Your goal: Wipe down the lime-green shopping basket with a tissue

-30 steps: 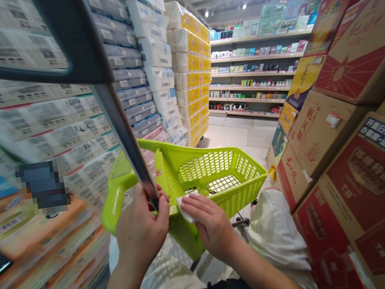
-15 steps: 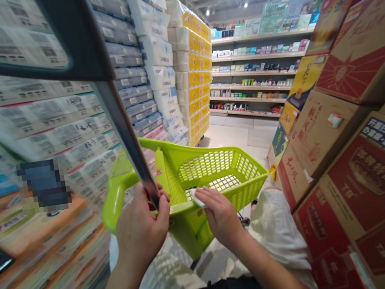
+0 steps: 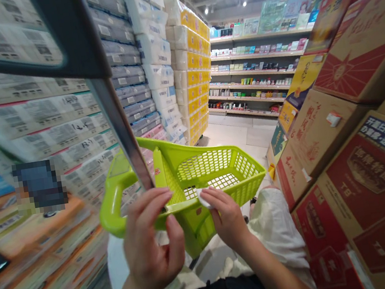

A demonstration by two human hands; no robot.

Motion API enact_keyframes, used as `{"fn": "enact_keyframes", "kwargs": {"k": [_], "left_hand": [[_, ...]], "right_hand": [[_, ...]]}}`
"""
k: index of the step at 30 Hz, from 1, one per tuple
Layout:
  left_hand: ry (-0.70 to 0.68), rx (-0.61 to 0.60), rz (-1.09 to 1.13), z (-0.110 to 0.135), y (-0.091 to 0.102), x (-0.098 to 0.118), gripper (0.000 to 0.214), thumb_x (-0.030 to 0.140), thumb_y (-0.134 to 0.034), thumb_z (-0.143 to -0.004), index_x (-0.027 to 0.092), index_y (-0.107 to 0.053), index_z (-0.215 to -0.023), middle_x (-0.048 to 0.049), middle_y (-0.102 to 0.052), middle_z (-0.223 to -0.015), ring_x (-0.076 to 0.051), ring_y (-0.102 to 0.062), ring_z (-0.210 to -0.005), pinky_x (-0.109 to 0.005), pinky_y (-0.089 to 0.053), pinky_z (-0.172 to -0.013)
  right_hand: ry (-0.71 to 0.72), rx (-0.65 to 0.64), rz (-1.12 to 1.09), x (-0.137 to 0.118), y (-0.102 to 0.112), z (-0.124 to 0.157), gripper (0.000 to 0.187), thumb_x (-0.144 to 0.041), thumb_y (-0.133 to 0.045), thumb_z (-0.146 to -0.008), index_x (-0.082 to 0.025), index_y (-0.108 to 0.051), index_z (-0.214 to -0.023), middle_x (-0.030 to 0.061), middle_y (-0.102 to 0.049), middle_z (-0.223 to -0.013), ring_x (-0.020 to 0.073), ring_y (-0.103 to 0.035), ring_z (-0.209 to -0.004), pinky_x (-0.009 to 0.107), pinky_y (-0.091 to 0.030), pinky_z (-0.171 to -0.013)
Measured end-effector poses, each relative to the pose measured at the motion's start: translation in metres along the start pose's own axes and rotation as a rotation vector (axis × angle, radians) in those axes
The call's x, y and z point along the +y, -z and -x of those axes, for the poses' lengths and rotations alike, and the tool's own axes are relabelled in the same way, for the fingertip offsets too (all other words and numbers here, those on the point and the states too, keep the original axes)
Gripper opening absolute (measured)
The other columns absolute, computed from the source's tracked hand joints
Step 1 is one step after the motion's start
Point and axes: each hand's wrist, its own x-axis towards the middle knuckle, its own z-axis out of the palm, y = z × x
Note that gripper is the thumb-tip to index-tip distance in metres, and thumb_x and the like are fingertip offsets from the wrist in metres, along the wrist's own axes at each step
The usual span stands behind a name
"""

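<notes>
A lime-green plastic shopping basket with perforated walls stands in front of me, tilted in view. Its metal pole rises to a dark grey handle at upper left. My left hand is open beside the pole's lower end, thumb and fingers apart, over the basket's near left part. My right hand presses a white wipe against the basket's near rim, fingers closed over it. Whether the wipe is paper or cloth I cannot tell.
Stacked tissue packs line the left side. Red and brown cartons are piled close on the right. Shelves of small products stand at the back. A pixelated dark object lies on orange packs at left.
My left hand has let go of the pole and drawn back toward me, its fingers opening. My right hand has shifted slightly right along the rim with the wipe.
</notes>
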Motion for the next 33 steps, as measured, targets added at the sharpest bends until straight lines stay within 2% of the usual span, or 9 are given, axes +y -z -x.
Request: {"fn": "enact_keyframes", "kwargs": {"k": [2,4,8,12,15,20,25,30,33], "left_hand": [[-0.169,-0.191,0.041,-0.002,-0.011,0.005,0.04,0.014,-0.038,-0.087,0.023,-0.047,-0.125,-0.0111,-0.058,-0.119,-0.024,-0.057,-0.114,-0.042,-0.049,-0.1],[-0.215,-0.324,0.012,-0.006,-0.025,0.009,0.043,0.012,-0.039,-0.085,0.016,-0.052,-0.126,-0.0131,-0.061,-0.119,-0.023,-0.06,-0.111,-0.037,-0.051,-0.097],[-0.103,-0.483,-0.271,-0.013,-0.046,0.013,0.047,0.008,-0.046,-0.077,0.01,-0.059,-0.123,-0.0172,-0.065,-0.118,-0.029,-0.062,-0.108,-0.043,-0.051,-0.091],[-0.055,-0.603,-0.422,-0.015,-0.049,0.016,0.031,0.009,-0.047,-0.079,0.011,-0.068,-0.101,-0.0153,-0.071,-0.093,-0.031,-0.066,-0.09,-0.044,-0.05,-0.079],[-0.05,-0.608,-0.439,-0.015,-0.048,0.017,0.028,0.01,-0.045,-0.08,0.013,-0.069,-0.096,-0.0136,-0.07,-0.088,-0.031,-0.065,-0.086,-0.042,-0.047,-0.077],[-0.071,-0.588,-0.461,-0.012,-0.049,0.015,0.027,0.01,-0.048,-0.077,0.012,-0.067,-0.096,-0.0134,-0.069,-0.088,-0.031,-0.064,-0.085,-0.042,-0.045,-0.076],[-0.092,-0.568,-0.481,-0.008,-0.05,0.014,0.027,0.01,-0.045,-0.08,0.013,-0.067,-0.095,-0.0125,-0.068,-0.085,-0.031,-0.063,-0.083,-0.042,-0.044,-0.074],[-0.108,-0.566,-0.486,-0.005,-0.049,0.012,0.026,0.01,-0.048,-0.078,0.014,-0.066,-0.097,-0.012,-0.066,-0.086,-0.031,-0.062,-0.083,-0.042,-0.044,-0.075],[-0.104,-0.536,-0.501,-0.004,-0.048,0.014,0.024,0.01,-0.047,-0.078,0.014,-0.065,-0.094,-0.0124,-0.065,-0.084,-0.031,-0.061,-0.083,-0.042,-0.043,-0.074]], "right_hand": [[0.074,-0.06,-0.056,-0.001,0.0,0.001,0.044,-0.01,-0.045,-0.09,-0.024,-0.061,-0.128,0.0076,-0.066,-0.126,0.0218,-0.058,-0.123,0.043,-0.049,-0.106],[0.08,-0.05,-0.049,0.002,0.0,0.003,0.044,-0.01,-0.044,-0.09,-0.024,-0.06,-0.129,0.0081,-0.066,-0.126,0.0218,-0.058,-0.123,0.044,-0.049,-0.105],[-0.046,0.099,0.064,0.013,0.0,0.008,0.044,-0.007,-0.042,-0.088,-0.023,-0.066,-0.121,0.0103,-0.069,-0.116,0.0237,-0.062,-0.113,0.045,-0.053,-0.098],[0.028,0.053,-0.02,0.005,-0.004,0.011,0.043,-0.01,-0.043,-0.089,-0.023,-0.063,-0.125,0.0111,-0.066,-0.117,0.0227,-0.061,-0.112,0.042,-0.054,-0.096],[0.055,0.033,-0.05,0.004,-0.005,0.012,0.042,-0.011,-0.043,-0.091,-0.024,-0.061,-0.127,0.0106,-0.065,-0.118,0.022,-0.06,-0.113,0.041,-0.053,-0.097],[-0.071,0.131,0.04,0.014,-0.002,0.012,0.039,-0.01,-0.042,-0.091,-0.024,-0.067,-0.119,0.0112,-0.066,-0.113,0.0229,-0.062,-0.108,0.042,-0.054,-0.093],[0.085,0.02,-0.066,0.007,-0.002,0.011,0.041,-0.01,-0.043,-0.091,-0.023,-0.063,-0.125,0.01,-0.066,-0.116,0.0212,-0.061,-0.111,0.04,-0.053,-0.097],[-0.059,0.121,0.034,0.021,-0.001,0.013,0.04,-0.007,-0.043,-0.09,-0.023,-0.067,-0.118,0.0101,-0.069,-0.114,0.0227,-0.063,-0.11,0.044,-0.053,-0.097],[-0.009,0.085,-0.01,0.017,-0.003,0.013,0.043,-0.006,-0.042,-0.09,-0.023,-0.064,-0.123,0.0088,-0.069,-0.119,0.0214,-0.061,-0.117,0.043,-0.051,-0.102]]}}
